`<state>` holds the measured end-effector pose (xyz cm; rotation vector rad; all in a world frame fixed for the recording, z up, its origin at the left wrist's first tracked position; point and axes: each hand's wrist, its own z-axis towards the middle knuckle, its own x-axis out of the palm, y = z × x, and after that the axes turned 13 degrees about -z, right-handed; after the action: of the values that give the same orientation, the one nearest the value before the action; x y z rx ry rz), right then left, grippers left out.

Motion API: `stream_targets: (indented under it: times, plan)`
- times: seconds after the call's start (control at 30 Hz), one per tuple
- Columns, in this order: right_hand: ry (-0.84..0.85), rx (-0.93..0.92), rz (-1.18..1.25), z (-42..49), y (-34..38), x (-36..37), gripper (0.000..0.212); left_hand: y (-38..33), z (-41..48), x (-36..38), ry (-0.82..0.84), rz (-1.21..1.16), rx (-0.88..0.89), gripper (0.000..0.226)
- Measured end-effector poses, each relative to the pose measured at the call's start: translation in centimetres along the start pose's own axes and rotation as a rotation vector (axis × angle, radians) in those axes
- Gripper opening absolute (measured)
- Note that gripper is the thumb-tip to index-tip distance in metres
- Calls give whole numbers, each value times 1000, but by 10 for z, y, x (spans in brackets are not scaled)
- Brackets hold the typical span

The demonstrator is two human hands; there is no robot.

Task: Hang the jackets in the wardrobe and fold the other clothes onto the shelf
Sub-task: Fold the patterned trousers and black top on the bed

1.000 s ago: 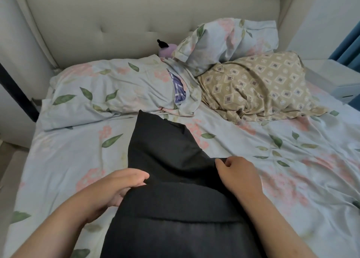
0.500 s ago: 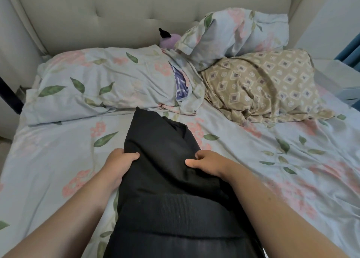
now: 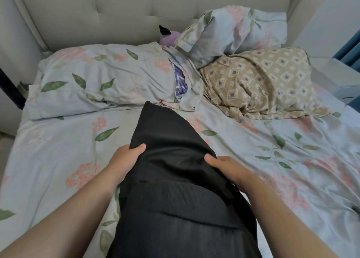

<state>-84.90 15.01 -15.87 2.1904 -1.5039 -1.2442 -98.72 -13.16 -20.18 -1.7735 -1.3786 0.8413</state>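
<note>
The black garment [image 3: 171,133] lies lengthwise from the bed's [image 3: 58,144] near edge toward its head, with the left hand [image 3: 126,159] and right hand [image 3: 224,167] set apart and level, each gripping one side edge.

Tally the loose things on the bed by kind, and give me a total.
Floral pillows: 2
Tan patterned pillow: 1
Black garment: 1
Purple plush toy: 1
Total: 5
</note>
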Motion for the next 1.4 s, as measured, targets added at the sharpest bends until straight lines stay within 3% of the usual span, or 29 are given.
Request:
stream_targets:
  times: [0.1, 0.23, 0.4, 0.47, 0.53, 0.57, 0.67, 0.7, 0.77, 0.87, 0.93, 1.0, 1.1, 1.27, 1.33, 1.4]
  plan:
    - [-126, -41, -26, -1, -21, 3, 35, 11, -4, -6, 12, -86, -31, 24]
    - [-352, 25, -185, 5, -40, 21, 29, 25, -5, -4, -20, 129, 81, 17]
    - [-448, 35, -271, -12, -27, 29, 29, 8, -25, 5, -69, 374, 104, 35]
    - [-571, 23, -232, -38, -33, 25, 26, -4, -56, 1, -214, 500, 179, 52]
    - [-681, -9, -155, -74, -44, 26, 16, -15, -95, -10, -288, 436, 274, 52]
    - [-691, -15, -79, -94, -51, 28, 16, -20, -115, -16, -238, 296, 257, 52]
    - [-584, 70, 216, -154, -73, 47, 30, -31, -179, -17, -96, -74, 78, 49]
    - [-516, 126, 264, -167, -81, 57, 35, -31, -196, -14, -85, -44, 113, 40]
    - [-342, 220, 294, -187, -86, 74, 40, -31, -225, -7, 94, 47, 174, 31]
    - [-99, 294, 598, -188, -85, 85, 38, -20, -244, -3, 309, -28, 52, 26]
    - [-85, 305, 875, -188, -77, 82, 37, -11, -246, -3, 319, -72, 6, 24]
    - [-80, 248, 1006, -191, -70, 80, 28, -4, -248, -8, 352, -113, 1, 29]
    - [-83, 208, 989, -188, -68, 83, 31, 1, -249, -20, 461, -233, -45, 38]
    - [-74, 117, 629, -185, -65, 77, 27, -1, -253, -36, 632, -275, 48, 59]
    - [-31, 13, 635, -188, -73, 73, 25, -5, -252, -34, 590, -173, 73, 51]
    - [-51, 5, 636, -187, -78, 73, 26, 0, -239, -30, 411, -86, 86, 30]
